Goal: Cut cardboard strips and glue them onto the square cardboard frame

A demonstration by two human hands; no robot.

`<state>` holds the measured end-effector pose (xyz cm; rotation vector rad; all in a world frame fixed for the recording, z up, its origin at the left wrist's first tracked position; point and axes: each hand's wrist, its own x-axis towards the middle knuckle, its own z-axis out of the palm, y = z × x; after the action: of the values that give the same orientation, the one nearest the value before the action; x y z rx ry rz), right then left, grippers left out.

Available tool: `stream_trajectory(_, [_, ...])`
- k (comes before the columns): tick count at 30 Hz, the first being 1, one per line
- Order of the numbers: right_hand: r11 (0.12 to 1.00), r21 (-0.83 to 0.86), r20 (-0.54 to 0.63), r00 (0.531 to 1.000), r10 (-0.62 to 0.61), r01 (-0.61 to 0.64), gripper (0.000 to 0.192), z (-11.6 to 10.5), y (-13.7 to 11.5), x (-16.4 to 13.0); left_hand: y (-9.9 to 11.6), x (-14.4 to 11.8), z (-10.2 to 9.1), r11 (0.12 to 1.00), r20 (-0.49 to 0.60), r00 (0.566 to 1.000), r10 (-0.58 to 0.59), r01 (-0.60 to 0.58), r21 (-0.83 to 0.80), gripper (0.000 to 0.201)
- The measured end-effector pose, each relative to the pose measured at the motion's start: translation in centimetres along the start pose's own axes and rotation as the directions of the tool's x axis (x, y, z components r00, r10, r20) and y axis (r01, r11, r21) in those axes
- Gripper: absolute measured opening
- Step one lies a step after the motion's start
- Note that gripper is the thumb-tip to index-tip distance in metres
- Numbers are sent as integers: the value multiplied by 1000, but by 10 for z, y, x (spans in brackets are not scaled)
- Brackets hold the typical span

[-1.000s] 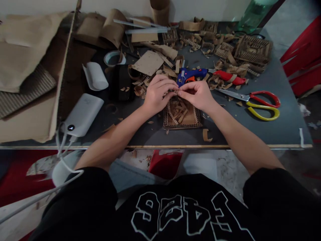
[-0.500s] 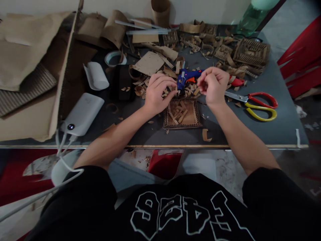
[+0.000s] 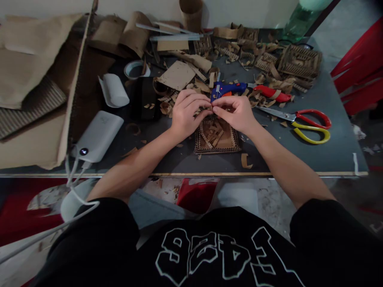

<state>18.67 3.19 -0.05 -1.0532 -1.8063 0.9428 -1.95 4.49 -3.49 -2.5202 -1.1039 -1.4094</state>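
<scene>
My left hand (image 3: 187,113) and my right hand (image 3: 235,113) meet fingertip to fingertip just above a square corrugated cardboard tile (image 3: 218,138) that carries loose cardboard strips. Both pinch a small cardboard strip (image 3: 211,108) between them; it is mostly hidden by the fingers. A blue glue gun (image 3: 226,89) lies right behind the hands.
Red and yellow scissors (image 3: 305,120) lie to the right, a red-handled cutter (image 3: 273,93) behind them. A white power bank (image 3: 97,136) with a cable sits left, near a white case (image 3: 114,90) and tape roll (image 3: 136,69). Cardboard scraps and lattice pieces (image 3: 300,61) crowd the far side.
My right hand had drawn away to the right near the cutter half a second ago; it has come back left and joined my left hand's fingertips over the tile.
</scene>
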Motion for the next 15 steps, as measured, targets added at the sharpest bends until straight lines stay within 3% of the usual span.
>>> stream_trajectory(3, [998, 42, 68, 997, 44, -47, 44, -2, -5, 1, 0, 1, -2, 1000, -44, 999, 12, -12, 15, 41])
stream_trajectory(8, [991, 119, 132, 990, 41, -57, 43, -3, -12, 2, 1, 3, -3, 999, -19, 999, 29, -29, -14, 41])
stream_trajectory(15, [996, 73, 174, 984, 44, -58, 40, -6, -8, 3, 5, 3, -2, 996, 7, 1000, 24, -24, -80, 42])
